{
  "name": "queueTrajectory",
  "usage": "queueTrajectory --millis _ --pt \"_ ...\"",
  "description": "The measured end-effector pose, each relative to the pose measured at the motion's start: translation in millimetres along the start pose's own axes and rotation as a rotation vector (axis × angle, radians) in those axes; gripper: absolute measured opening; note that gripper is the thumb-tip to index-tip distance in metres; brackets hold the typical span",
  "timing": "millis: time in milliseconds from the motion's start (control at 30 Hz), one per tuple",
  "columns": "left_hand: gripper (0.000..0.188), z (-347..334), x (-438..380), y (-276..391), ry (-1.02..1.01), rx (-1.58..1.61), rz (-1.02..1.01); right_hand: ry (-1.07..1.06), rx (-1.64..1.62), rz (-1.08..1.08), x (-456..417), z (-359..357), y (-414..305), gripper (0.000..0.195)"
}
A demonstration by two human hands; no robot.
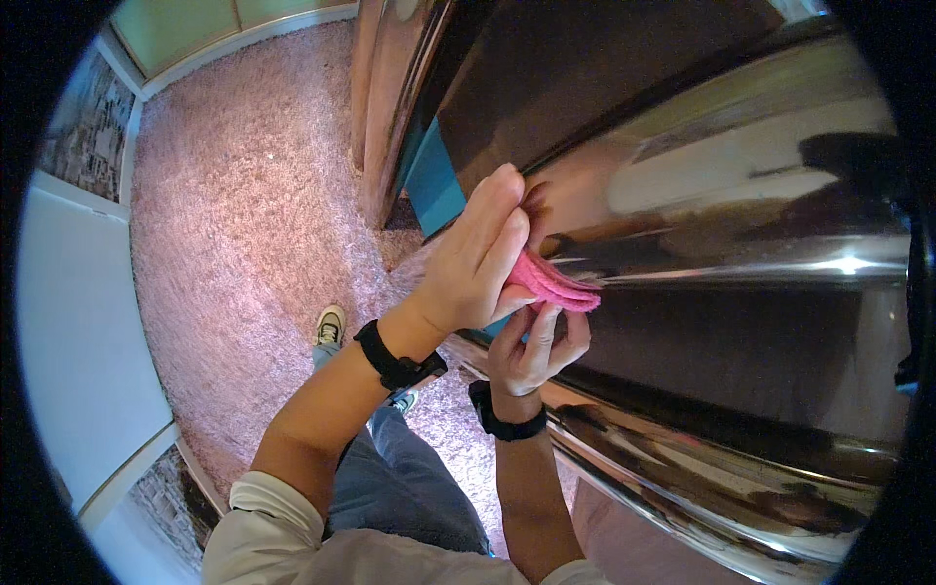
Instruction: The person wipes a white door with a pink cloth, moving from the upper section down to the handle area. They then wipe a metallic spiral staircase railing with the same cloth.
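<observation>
A folded pink cloth (556, 285) lies between my two hands, against a glossy dark brown furniture surface (702, 212) with a rounded, reflective edge. My left hand (479, 256) is stretched out over the cloth's left end, its fingers along the glossy surface and its thumb at the cloth. Below it, my right hand (540, 344) pinches the lower edge of the cloth with its fingertips. I wear a black band on each wrist.
A blue panel (436, 179) shows beyond my left hand, beside a shiny wooden furniture part (387, 95). Shaggy pinkish carpet (241, 219) covers the floor around my feet. White cabinet panels (88, 307) with pictured sections stand at the left.
</observation>
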State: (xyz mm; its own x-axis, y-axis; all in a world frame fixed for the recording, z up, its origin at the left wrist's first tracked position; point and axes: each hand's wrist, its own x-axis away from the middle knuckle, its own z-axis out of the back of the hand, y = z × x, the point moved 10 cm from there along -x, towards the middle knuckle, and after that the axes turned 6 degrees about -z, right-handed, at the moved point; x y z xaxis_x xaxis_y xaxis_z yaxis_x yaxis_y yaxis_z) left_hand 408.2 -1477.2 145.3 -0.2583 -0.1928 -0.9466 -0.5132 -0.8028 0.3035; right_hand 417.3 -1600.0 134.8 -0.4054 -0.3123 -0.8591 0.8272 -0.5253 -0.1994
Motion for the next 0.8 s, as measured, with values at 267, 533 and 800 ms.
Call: queueTrajectory --millis 267,533,800 --pt "0.078 -15 74 -54 -0.087 0.193 0.301 -0.074 -0.045 -0.020 41 -31 0 0.037" --pt "0.081 -34 132 -89 -0.080 0.428 0.591 -0.089 -0.023 -0.060 63 -48 1 0.024" --pt "0.085 -3 21 -33 -0.025 0.183 0.165 0.040 -0.050 -0.244 29 -17 14 0.033"
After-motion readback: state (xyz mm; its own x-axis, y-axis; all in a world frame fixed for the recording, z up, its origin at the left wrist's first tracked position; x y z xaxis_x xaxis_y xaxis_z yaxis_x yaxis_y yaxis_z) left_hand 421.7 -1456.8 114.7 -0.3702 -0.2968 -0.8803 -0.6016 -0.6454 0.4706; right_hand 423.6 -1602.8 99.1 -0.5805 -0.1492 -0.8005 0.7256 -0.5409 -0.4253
